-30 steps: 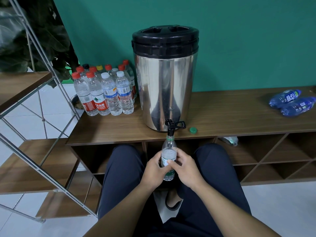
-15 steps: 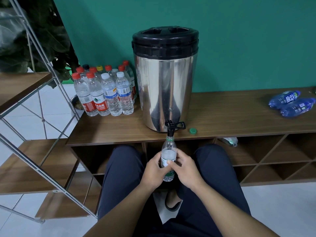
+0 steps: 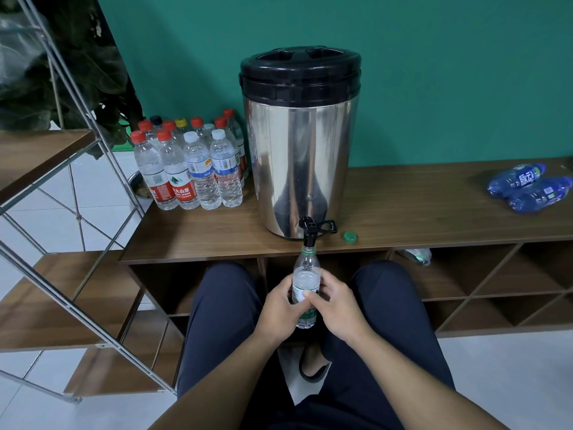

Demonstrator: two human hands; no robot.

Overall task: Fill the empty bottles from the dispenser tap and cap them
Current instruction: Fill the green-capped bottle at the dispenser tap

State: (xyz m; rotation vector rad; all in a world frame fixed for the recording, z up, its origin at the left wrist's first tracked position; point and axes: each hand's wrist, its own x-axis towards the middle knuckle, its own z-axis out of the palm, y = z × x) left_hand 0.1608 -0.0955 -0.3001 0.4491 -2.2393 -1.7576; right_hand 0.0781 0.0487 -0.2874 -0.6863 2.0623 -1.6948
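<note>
Gripping one clear bottle (image 3: 306, 276) at lower centre of the frame: left hand (image 3: 280, 308) and right hand (image 3: 336, 305), fingers curled round its body. Bottle upright, mouth directly under the black tap (image 3: 308, 232). Steel dispenser (image 3: 299, 144) above, on the tabletop (image 3: 418, 209). Green cap (image 3: 350, 236) right of the tap. Capped bottles (image 3: 189, 169), centre left. Two blue bottles (image 3: 530, 187) lying at right edge.

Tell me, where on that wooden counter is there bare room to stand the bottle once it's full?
The widest bare patch of the counter lies between the dispenser and the two blue bottles, behind the green cap. A smaller strip runs in front of the capped bottles. That left corner is crowded.
</note>
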